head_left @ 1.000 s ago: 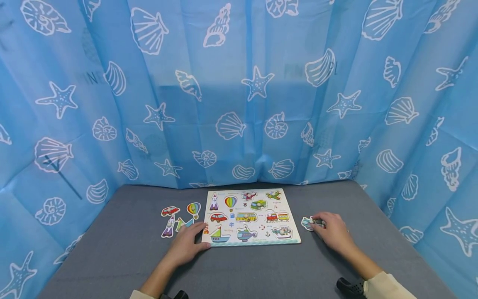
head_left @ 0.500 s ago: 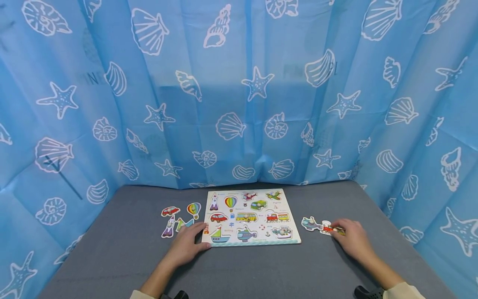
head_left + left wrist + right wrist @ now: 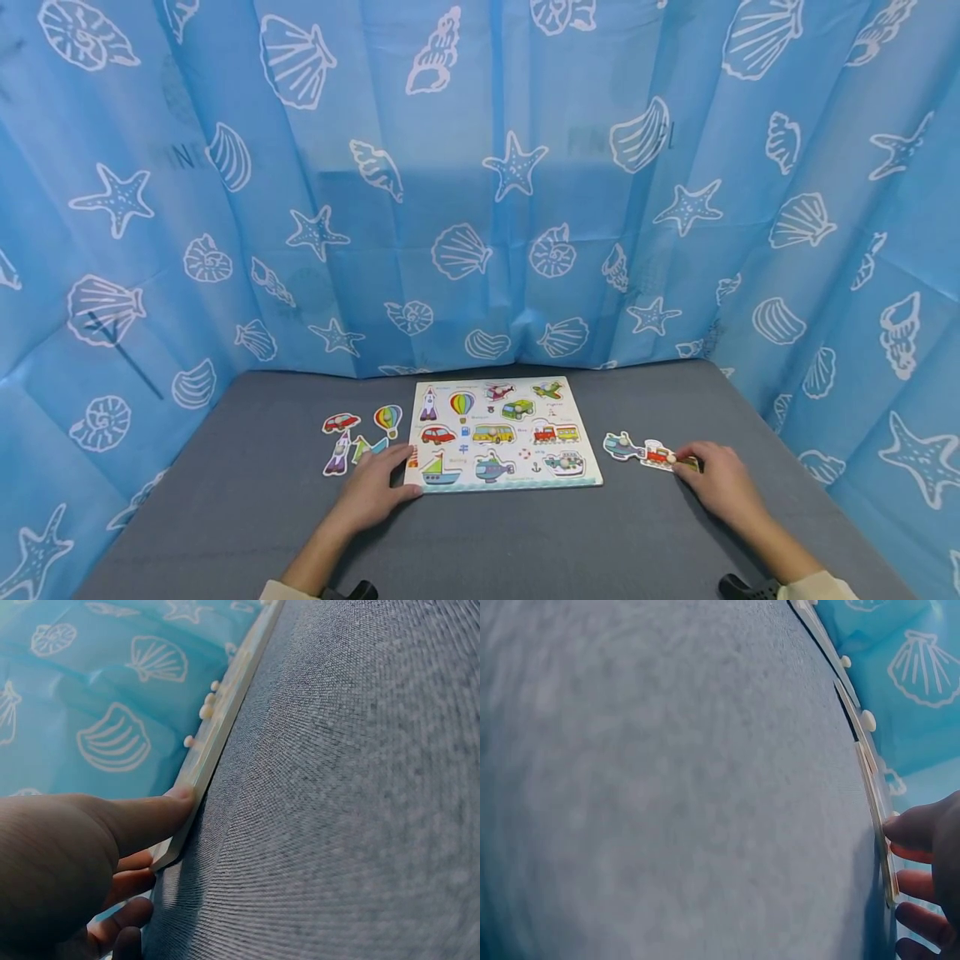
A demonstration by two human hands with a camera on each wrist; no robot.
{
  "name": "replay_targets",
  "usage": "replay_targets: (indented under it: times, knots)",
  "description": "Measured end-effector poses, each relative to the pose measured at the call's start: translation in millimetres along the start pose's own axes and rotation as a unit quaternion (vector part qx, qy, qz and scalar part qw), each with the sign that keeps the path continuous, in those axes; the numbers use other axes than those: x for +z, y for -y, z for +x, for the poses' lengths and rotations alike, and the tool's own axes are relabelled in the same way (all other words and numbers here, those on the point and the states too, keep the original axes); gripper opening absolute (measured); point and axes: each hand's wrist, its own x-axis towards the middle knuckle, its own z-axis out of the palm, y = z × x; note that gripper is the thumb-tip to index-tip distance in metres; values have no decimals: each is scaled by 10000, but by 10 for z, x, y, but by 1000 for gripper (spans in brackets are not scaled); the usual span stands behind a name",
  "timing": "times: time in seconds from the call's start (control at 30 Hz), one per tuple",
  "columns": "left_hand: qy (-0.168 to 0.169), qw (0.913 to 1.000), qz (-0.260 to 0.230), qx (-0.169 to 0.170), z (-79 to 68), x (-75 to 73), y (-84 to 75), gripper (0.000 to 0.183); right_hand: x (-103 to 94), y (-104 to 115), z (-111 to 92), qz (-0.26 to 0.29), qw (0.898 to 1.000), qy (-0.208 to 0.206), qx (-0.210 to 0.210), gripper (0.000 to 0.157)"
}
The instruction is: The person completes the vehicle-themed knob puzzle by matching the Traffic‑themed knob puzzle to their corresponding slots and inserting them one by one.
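Note:
A wooden peg puzzle board (image 3: 527, 482) printed with vehicles lies mid-table. My left hand (image 3: 372, 485) grips its near left corner, thumb on the front edge and fingers round the left side, as the left wrist view (image 3: 172, 829) also shows. To the right of the board my right hand (image 3: 718, 482) holds a train puzzle piece (image 3: 657, 455) by its right end, thumb on the near edge and fingers behind. The red engine shows; the fingers cover most of the rear. Left of the train, end to end with it, lies a blue airship piece (image 3: 620, 445).
Left of the board lie a red car piece (image 3: 341, 423), a balloon piece (image 3: 387, 417), a rocket piece (image 3: 338, 456) and a sailboat piece (image 3: 366, 447), partly behind the left hand. A blue shell-print curtain (image 3: 420, 275) hangs behind the grey tabletop (image 3: 510, 546).
My right hand has left the airship piece and moved right onto the train piece, then shifted slightly further along it. The left hand stays on the board's corner.

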Motion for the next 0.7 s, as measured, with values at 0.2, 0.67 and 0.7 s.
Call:
replay_targets:
  times: [0.2, 0.67, 0.7]
  knots:
    - [19, 10000, -39, 35, -1, 9, 16, 63, 39, 55, 36, -19, 9998, 133, 171, 9]
    - [-4, 9998, -84, 176, 12, -5, 25, 63, 55, -43, 156, -58, 10000, 47, 34, 7]
    - [-5, 9998, -98, 160, 11, -4, 27, 63, 48, -62, 162, -59, 9999, 55, 78, 7]
